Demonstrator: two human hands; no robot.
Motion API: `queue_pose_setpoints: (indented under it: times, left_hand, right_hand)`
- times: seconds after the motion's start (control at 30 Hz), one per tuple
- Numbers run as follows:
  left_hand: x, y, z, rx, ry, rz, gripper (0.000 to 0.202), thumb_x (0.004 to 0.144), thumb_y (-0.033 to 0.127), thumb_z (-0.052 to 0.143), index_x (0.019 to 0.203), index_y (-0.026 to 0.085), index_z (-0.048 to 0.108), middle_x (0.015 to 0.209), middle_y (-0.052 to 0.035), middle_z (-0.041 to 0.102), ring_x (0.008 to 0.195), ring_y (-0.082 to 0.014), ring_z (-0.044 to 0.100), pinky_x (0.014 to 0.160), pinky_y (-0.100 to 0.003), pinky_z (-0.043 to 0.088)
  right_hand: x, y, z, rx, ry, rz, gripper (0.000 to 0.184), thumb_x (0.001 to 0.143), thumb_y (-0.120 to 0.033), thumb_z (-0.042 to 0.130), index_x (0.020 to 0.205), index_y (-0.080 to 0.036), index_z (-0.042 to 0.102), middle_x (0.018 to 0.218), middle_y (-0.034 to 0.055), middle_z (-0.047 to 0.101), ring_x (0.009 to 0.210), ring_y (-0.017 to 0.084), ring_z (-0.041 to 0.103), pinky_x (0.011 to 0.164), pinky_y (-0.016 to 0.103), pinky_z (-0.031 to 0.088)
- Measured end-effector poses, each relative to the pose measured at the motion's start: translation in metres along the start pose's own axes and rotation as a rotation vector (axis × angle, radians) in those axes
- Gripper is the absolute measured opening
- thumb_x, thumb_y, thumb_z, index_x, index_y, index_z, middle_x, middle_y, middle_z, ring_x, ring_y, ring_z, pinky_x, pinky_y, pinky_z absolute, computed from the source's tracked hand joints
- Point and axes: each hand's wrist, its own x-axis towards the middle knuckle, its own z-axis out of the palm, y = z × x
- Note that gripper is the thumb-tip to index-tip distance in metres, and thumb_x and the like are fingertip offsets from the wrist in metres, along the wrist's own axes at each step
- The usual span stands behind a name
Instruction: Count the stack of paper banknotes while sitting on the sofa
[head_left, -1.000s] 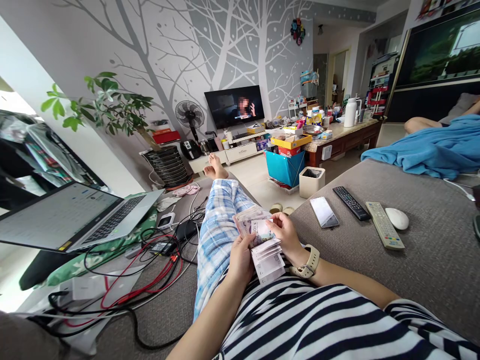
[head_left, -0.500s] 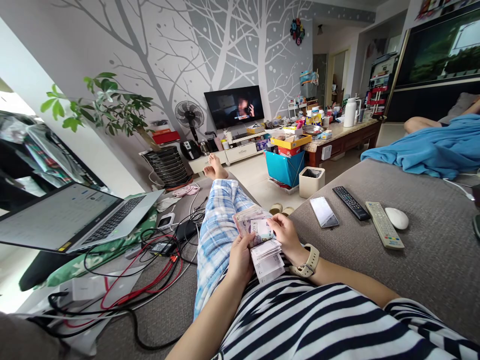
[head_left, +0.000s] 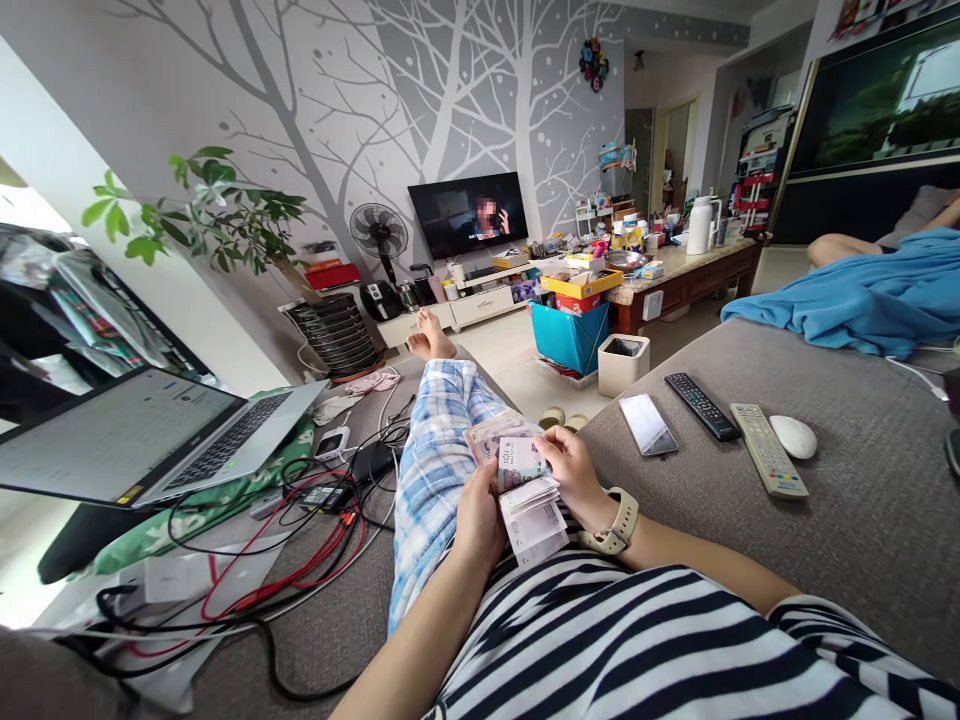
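Note:
A thick stack of banknotes point(head_left: 525, 490) rests over my lap, above the striped shirt and the blue plaid trouser leg point(head_left: 439, 440). My left hand point(head_left: 478, 520) is wrapped round the stack's left side, thumb on top. My right hand point(head_left: 571, 470), with a beige wristwatch point(head_left: 619, 525) on the wrist, pinches the top note at its right edge and bends it up. Both hands are closed on the notes.
A phone point(head_left: 647, 423), a black remote point(head_left: 702, 405), a grey remote point(head_left: 768, 449) and a white mouse point(head_left: 793, 436) lie on the grey sofa at right. An open laptop point(head_left: 142, 435) and tangled cables point(head_left: 300, 520) are on the left. Another person's leg point(head_left: 844, 246) shows by a blue blanket point(head_left: 862, 295).
My right hand's fingers have shifted slightly on the top note, which now stands a little more upright. The left hand and the stack stay in place.

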Motion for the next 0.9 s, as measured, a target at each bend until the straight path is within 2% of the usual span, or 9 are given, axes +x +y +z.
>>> queue_pose_setpoints:
  times: [0.3,0.5,0.9]
  left_hand:
    - [0.0023,-0.0016,-0.0017,-0.008,-0.012,0.004,0.030,0.075,0.026,0.069,0.101,0.010,0.072,0.094,-0.0102,0.079,0.095,-0.0283,0.074,0.082,-0.036,0.058]
    - [0.0001,-0.0004,-0.0008,-0.002,-0.001,0.013,0.027,0.075,0.025,0.070,0.098,0.011,0.072,0.095,-0.0094,0.079,0.092,-0.0267,0.075,0.078,-0.032,0.058]
    - [-0.0052,0.0038,0.0050,0.001,0.032,0.005,0.025,0.077,0.022,0.065,0.097,0.010,0.073,0.084,-0.0088,0.078,0.086,-0.0269,0.075,0.076,-0.034,0.058]
  right_hand:
    - [-0.0022,-0.0046,0.0006,0.041,-0.006,0.007,0.030,0.084,-0.047,0.065,0.072,-0.021,0.059,0.067,-0.0012,0.054,0.063,0.016,0.048,0.060,0.029,0.038]
    - [-0.0014,-0.0020,-0.0006,0.025,-0.003,-0.004,0.033,0.085,-0.050,0.064,0.070,-0.021,0.059,0.066,-0.0007,0.054,0.063,0.016,0.047,0.059,0.029,0.037]
    - [-0.0027,-0.0034,-0.0007,0.046,-0.031,-0.014,0.034,0.087,-0.048,0.065,0.068,-0.021,0.057,0.065,-0.0012,0.052,0.061,0.015,0.045,0.058,0.029,0.035]
